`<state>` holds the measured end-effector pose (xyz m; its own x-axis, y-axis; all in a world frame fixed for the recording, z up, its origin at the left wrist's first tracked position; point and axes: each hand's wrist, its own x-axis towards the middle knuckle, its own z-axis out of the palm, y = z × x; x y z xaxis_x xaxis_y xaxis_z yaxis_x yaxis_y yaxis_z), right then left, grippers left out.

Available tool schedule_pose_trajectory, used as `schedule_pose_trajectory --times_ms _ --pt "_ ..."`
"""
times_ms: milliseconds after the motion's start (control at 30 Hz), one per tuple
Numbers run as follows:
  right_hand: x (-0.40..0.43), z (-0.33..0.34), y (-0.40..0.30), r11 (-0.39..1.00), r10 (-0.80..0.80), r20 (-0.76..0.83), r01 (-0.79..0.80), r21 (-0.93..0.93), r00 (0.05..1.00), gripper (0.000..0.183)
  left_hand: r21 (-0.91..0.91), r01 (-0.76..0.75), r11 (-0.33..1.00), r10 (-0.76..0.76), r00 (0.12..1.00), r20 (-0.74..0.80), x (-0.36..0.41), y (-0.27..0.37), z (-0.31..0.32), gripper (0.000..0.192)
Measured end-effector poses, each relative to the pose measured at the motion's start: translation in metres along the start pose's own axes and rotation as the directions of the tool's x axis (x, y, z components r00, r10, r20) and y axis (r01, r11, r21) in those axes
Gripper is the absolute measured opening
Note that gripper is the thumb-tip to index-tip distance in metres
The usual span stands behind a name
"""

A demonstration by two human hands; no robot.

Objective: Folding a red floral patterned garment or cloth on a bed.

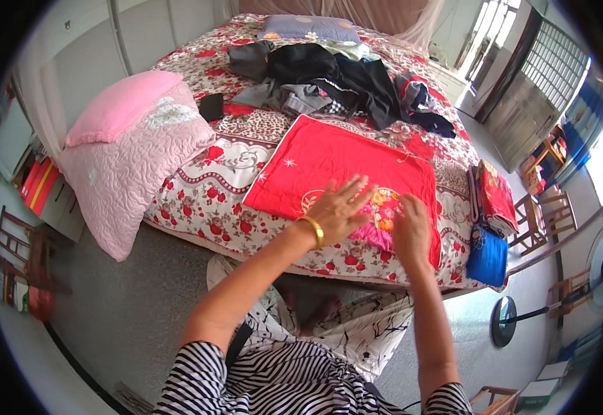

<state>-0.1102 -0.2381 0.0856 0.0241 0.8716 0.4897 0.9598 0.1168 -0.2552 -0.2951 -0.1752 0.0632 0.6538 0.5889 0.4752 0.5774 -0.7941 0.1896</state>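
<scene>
On the near side of the bed lies a red cloth [353, 150] with white edging, spread flat in a rough rectangle. Printed orange, yellow and pink flowers show near its front edge, partly covered by my hands. My left hand [336, 210], below a gold bangle [316, 232], is held palm down over the cloth with its fingers spread. To its right, my right hand [413, 233] is over the cloth's right front part, turned edge-on, with its thumb apart from the fingers. Nothing is visible in either hand; whether they press on the cloth is hard to tell.
A floral sheet [213, 207] covers the bed. Dark and grey clothes [327, 78] lie heaped beyond the cloth. Pink pillows [135, 135] overhang the left corner. A folded red blanket [496, 197] and a blue bundle [488, 254] sit at the right edge, near a standing fan [503, 321].
</scene>
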Motion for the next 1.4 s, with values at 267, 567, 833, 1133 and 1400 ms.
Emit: schedule_pose_trajectory --times_ms 267,567,833,1133,1400 --pt "0.008 0.08 -0.041 0.989 -0.105 0.192 0.122 -0.08 0.976 0.053 -0.088 0.282 0.955 -0.246 0.924 0.294 -0.004 -0.04 0.015 0.071" --pt "-0.032 0.042 0.022 0.961 -0.031 0.112 0.06 -0.269 0.993 0.059 0.284 0.329 0.9 -0.401 0.881 0.25 -0.036 -0.069 -0.011 0.064" --pt "-0.079 0.0 0.1 0.971 0.009 0.103 0.016 -0.238 0.995 0.064 0.399 0.419 0.816 -0.502 0.856 0.126 -0.079 -0.102 -0.037 0.057" --pt "-0.023 -0.011 0.02 0.987 -0.148 -0.053 0.144 -0.078 0.988 0.058 0.328 0.219 0.919 -0.202 0.976 -0.084 -0.052 -0.069 -0.037 0.051" --pt "0.022 0.094 -0.062 0.979 -0.189 0.077 0.181 0.094 0.979 0.046 0.079 0.254 0.964 -0.257 0.966 0.036 -0.019 -0.053 0.023 0.051"
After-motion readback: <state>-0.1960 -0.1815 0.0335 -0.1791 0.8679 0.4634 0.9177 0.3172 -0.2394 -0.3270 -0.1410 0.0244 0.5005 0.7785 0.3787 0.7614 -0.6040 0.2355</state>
